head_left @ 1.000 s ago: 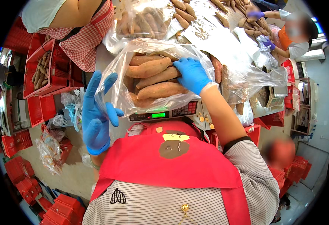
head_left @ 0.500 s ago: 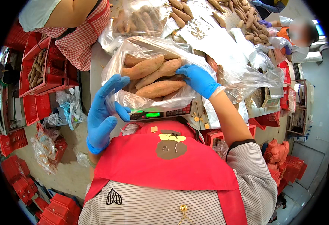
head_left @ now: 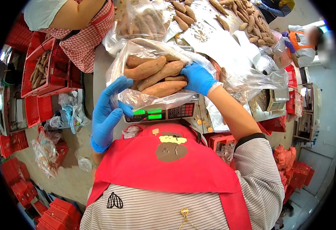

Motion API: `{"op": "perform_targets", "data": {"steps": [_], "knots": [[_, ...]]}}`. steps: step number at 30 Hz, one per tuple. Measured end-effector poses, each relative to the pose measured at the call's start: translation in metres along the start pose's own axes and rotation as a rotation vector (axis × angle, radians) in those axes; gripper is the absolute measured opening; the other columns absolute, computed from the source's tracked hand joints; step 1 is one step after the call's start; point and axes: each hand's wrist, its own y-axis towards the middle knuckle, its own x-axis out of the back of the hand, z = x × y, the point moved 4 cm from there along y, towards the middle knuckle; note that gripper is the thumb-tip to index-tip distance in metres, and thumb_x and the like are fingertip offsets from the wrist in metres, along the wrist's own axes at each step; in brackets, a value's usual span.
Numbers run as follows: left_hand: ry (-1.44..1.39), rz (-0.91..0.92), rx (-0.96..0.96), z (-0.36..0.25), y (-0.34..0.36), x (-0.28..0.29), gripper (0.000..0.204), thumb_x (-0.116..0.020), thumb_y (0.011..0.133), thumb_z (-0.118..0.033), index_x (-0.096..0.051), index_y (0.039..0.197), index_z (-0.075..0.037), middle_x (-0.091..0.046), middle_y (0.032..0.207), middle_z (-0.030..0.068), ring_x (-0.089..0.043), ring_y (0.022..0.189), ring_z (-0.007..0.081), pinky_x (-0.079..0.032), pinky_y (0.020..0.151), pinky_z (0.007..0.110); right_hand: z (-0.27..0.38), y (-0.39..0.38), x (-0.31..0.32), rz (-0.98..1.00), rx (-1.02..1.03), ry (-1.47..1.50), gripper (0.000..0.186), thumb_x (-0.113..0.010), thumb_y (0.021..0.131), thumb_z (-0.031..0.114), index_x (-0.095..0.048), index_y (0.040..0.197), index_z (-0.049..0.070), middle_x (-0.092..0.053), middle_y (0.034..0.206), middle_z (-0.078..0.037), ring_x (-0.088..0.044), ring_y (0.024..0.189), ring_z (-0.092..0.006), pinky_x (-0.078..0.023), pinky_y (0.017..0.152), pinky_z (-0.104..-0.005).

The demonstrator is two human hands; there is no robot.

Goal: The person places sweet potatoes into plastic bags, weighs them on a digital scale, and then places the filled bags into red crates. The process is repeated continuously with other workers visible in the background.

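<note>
A clear plastic bag [head_left: 145,100] full of sweet potatoes [head_left: 147,69] lies open-mouthed on a digital scale [head_left: 161,114] in front of me. My right hand [head_left: 200,79], in a blue glove, reaches in at the bag's right side. Its bent fingers are closed at the right ends of the sweet potatoes; their tips are partly hidden. At the left rim is my left hand [head_left: 108,115], also gloved in blue. Its fingers stretch along the plastic with the thumb held apart, and no sweet potato is in it.
Another filled bag [head_left: 143,23] stands just beyond. Loose sweet potatoes [head_left: 252,21] are heaped at the table's far right. Plastic sheeting [head_left: 259,78] covers the right side. A person in a checked apron [head_left: 85,42] stands at left near a red crate [head_left: 53,73]; other people work at far right.
My right hand has shifted slightly down at the bag's right side, and a slim sweet potato now shows beside it. More of the scale's display is visible. My left hand stays by the rim.
</note>
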Motion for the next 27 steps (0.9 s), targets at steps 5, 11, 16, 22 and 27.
{"op": "perform_targets", "data": {"steps": [5,11,16,22,27], "knots": [[0.051,-0.059,-0.050,-0.002,-0.001,-0.002,0.060,-0.055,0.082,-0.023,-0.035,0.134,0.001,-0.042,0.132,0.0169,-0.052,0.103,0.0160,-0.045,0.080,0.026,-0.006,-0.012,0.017,-0.124,-0.009,0.157,0.022,-0.066,0.068,0.021,-0.063,0.085,0.007,-0.062,0.080,-0.014,-0.058,0.077,-0.0310,-0.045,0.076,-0.0406],[0.002,-0.066,-0.024,-0.005,0.003,-0.005,0.049,-0.051,0.084,-0.006,-0.039,0.131,0.001,-0.047,0.126,0.0148,-0.051,0.103,0.0145,-0.044,0.084,0.027,-0.028,-0.022,0.048,-0.245,-0.236,0.474,0.030,-0.066,0.073,0.025,-0.061,0.093,0.003,-0.063,0.085,-0.013,-0.059,0.079,-0.0232,-0.045,0.077,-0.0326],[0.026,-0.149,-0.021,-0.002,0.006,-0.006,0.047,-0.049,0.084,-0.003,-0.040,0.130,0.001,-0.048,0.124,0.0133,-0.050,0.105,0.0139,-0.043,0.086,0.027,-0.021,-0.042,0.062,-0.589,-0.185,1.144,0.033,-0.063,0.077,0.023,-0.059,0.100,0.000,-0.062,0.098,-0.011,-0.056,0.090,-0.0189,-0.044,0.080,-0.0317],[0.024,-0.179,-0.005,0.011,0.012,0.006,0.053,-0.051,0.087,-0.005,-0.031,0.137,-0.004,-0.050,0.120,0.0121,-0.052,0.102,0.0140,-0.043,0.088,0.026,-0.076,-0.095,0.059,-0.962,0.227,2.254,0.052,-0.046,0.086,0.021,-0.035,0.130,-0.005,-0.044,0.130,-0.018,-0.048,0.115,-0.0292,-0.034,0.102,-0.0418],[0.033,-0.270,-0.023,0.013,0.012,0.002,0.059,-0.054,0.086,-0.004,-0.028,0.139,-0.007,-0.052,0.118,0.0115,-0.053,0.100,0.0140,-0.042,0.089,0.026,-0.115,-0.143,-0.008,-0.734,0.145,2.507,0.047,-0.047,0.087,0.023,-0.043,0.124,-0.005,-0.052,0.122,-0.018,-0.051,0.110,-0.0276,-0.038,0.099,-0.0416]]}}
